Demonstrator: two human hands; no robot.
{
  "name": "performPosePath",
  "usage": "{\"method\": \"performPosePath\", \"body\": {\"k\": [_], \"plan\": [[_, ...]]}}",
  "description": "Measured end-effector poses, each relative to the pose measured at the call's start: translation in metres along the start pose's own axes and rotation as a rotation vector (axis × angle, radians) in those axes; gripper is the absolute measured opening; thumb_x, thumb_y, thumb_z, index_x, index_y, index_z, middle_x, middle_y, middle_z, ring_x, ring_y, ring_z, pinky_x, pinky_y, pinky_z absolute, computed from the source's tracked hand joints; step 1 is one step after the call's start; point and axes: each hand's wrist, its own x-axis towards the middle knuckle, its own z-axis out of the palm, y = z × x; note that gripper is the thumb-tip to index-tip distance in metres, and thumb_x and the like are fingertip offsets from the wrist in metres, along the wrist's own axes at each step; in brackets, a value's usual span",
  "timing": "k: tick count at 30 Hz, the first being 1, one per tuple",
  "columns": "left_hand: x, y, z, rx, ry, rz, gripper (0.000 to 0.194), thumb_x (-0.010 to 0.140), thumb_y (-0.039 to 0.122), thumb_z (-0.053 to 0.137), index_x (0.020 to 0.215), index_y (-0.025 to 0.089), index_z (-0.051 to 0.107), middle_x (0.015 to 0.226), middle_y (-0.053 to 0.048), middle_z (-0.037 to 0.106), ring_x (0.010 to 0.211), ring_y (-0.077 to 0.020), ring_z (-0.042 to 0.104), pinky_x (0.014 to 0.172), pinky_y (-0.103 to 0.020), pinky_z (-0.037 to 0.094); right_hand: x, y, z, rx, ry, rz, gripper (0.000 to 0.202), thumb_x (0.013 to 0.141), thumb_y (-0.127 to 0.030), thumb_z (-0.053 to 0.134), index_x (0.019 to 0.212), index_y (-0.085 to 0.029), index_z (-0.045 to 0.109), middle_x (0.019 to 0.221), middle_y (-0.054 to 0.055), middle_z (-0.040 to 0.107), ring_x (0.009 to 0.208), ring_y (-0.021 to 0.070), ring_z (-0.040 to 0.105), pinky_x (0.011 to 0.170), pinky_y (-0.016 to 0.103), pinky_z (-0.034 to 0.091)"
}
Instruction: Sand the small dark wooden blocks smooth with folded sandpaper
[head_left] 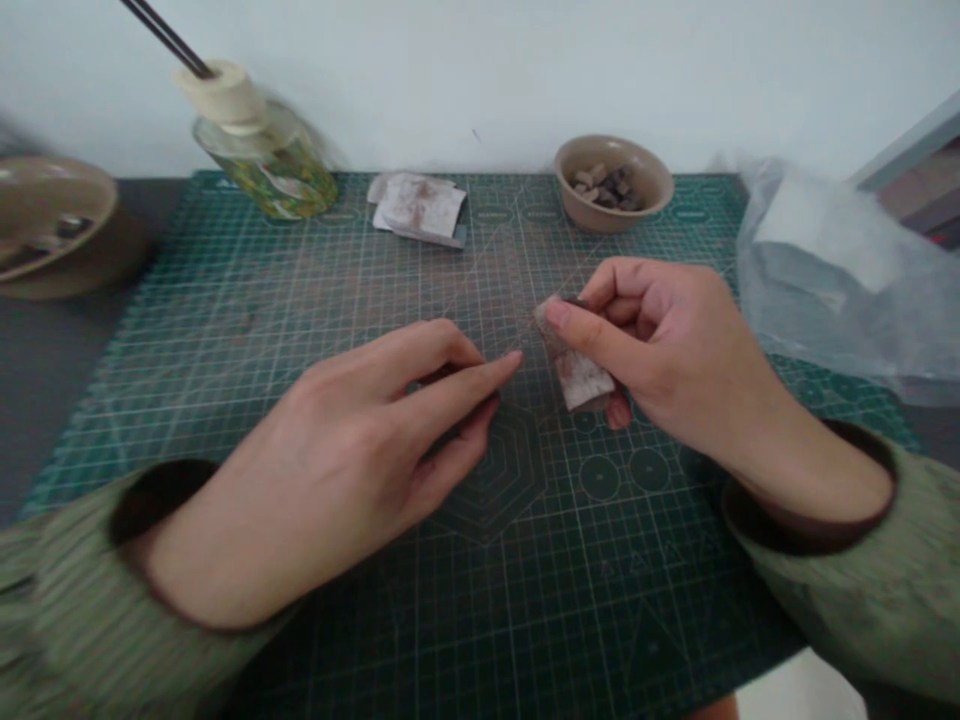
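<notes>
My right hand pinches a small folded piece of sandpaper between thumb and fingers, above the green cutting mat. The sandpaper's pale back is smudged with brown, and a dark edge shows by the index finger. Just left of it, my left hand is closed, with its fingers drawn together and pointing toward the sandpaper. Whatever may be between those fingers is hidden. Brownish dust lies on the mat beyond both hands.
Against the wall stand a reed diffuser bottle, a stack of smudged sandpaper pieces and a small brown bowl of greyish chips. A larger bowl is at far left. A clear plastic bag covers the mat's right edge.
</notes>
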Motion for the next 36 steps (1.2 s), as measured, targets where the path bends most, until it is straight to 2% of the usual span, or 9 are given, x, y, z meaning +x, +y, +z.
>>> {"method": "performPosePath", "body": {"k": [3, 6, 9, 12, 15, 20, 25, 30, 36], "plan": [[0.002, 0.001, 0.000, -0.133, -0.024, -0.053, 0.025, 0.111, 0.020, 0.064, 0.128, 0.023, 0.082, 0.121, -0.006, 0.079, 0.098, -0.0197, 0.079, 0.084, -0.033, 0.062, 0.000, 0.000, -0.001, -0.001, -0.002, -0.002, 0.044, 0.099, -0.057, 0.089, 0.085, -0.024, 0.065, 0.065, -0.002, 0.074, 0.039, 0.0109, 0.059, 0.033, 0.023, 0.043], [0.004, 0.003, 0.003, -0.325, 0.001, -0.209, 0.012, 0.104, 0.021, 0.073, 0.109, 0.025, 0.084, 0.110, -0.001, 0.083, 0.092, -0.0173, 0.080, 0.082, -0.030, 0.064, -0.001, -0.001, -0.001, -0.003, -0.009, -0.012, 0.043, 0.099, -0.057, 0.089, 0.085, -0.024, 0.065, 0.064, -0.003, 0.074, 0.038, 0.0107, 0.060, 0.033, 0.022, 0.042], [0.006, 0.005, 0.007, -0.522, 0.022, -0.363, 0.013, 0.099, 0.025, 0.082, 0.111, 0.028, 0.085, 0.107, 0.002, 0.086, 0.092, -0.0166, 0.082, 0.087, -0.030, 0.066, -0.001, -0.001, -0.001, -0.005, -0.020, -0.009, 0.042, 0.099, -0.055, 0.090, 0.084, -0.023, 0.066, 0.063, -0.003, 0.073, 0.038, 0.0108, 0.060, 0.033, 0.022, 0.043], [0.007, 0.002, 0.008, -0.456, 0.008, -0.305, 0.023, 0.099, 0.026, 0.082, 0.120, 0.031, 0.086, 0.112, 0.001, 0.087, 0.106, -0.0210, 0.080, 0.095, -0.035, 0.064, -0.001, -0.002, -0.001, -0.006, -0.033, -0.004, 0.041, 0.099, -0.054, 0.090, 0.084, -0.023, 0.066, 0.062, -0.004, 0.073, 0.038, 0.0108, 0.060, 0.033, 0.022, 0.043], [0.007, -0.001, 0.006, -0.359, -0.024, -0.239, 0.017, 0.100, 0.026, 0.078, 0.113, 0.032, 0.089, 0.108, 0.001, 0.087, 0.107, -0.0230, 0.078, 0.095, -0.037, 0.062, -0.001, -0.003, -0.002, -0.016, -0.041, -0.002, 0.040, 0.101, -0.053, 0.087, 0.084, -0.023, 0.067, 0.061, -0.003, 0.072, 0.037, 0.0103, 0.059, 0.032, 0.022, 0.040], [0.006, -0.002, 0.006, -0.505, -0.031, -0.474, 0.010, 0.098, 0.032, 0.084, 0.106, 0.033, 0.089, 0.099, 0.006, 0.087, 0.084, -0.0171, 0.080, 0.074, -0.029, 0.060, -0.002, -0.003, -0.002, 0.002, -0.085, 0.021, 0.040, 0.101, -0.053, 0.088, 0.085, -0.023, 0.066, 0.061, -0.004, 0.073, 0.037, 0.0103, 0.059, 0.032, 0.022, 0.040], [0.005, -0.004, 0.010, -0.432, -0.014, -0.418, 0.010, 0.091, 0.030, 0.088, 0.100, 0.035, 0.088, 0.106, 0.006, 0.086, 0.102, -0.0187, 0.080, 0.093, -0.031, 0.060, -0.003, -0.003, -0.002, 0.039, -0.199, 0.088, 0.040, 0.098, -0.050, 0.092, 0.084, -0.023, 0.066, 0.062, -0.005, 0.073, 0.037, 0.0095, 0.059, 0.033, 0.020, 0.042], [0.002, -0.007, 0.012, -0.382, -0.014, -0.468, 0.011, 0.088, 0.034, 0.086, 0.099, 0.036, 0.089, 0.101, 0.006, 0.082, 0.089, -0.0160, 0.078, 0.079, -0.028, 0.058, -0.004, -0.002, 0.000, 0.043, -0.297, 0.158, 0.039, 0.097, -0.048, 0.092, 0.083, -0.022, 0.066, 0.062, -0.005, 0.073, 0.039, 0.0091, 0.060, 0.033, 0.018, 0.042], [0.003, -0.005, 0.014, -0.418, 0.012, -0.470, 0.010, 0.087, 0.033, 0.085, 0.096, 0.035, 0.089, 0.096, 0.006, 0.083, 0.087, -0.0159, 0.078, 0.078, -0.026, 0.058, -0.004, -0.004, 0.003, 0.017, -0.324, 0.240, 0.036, 0.095, -0.041, 0.094, 0.081, -0.022, 0.066, 0.060, -0.006, 0.072, 0.037, 0.0080, 0.059, 0.032, 0.017, 0.041]]}}
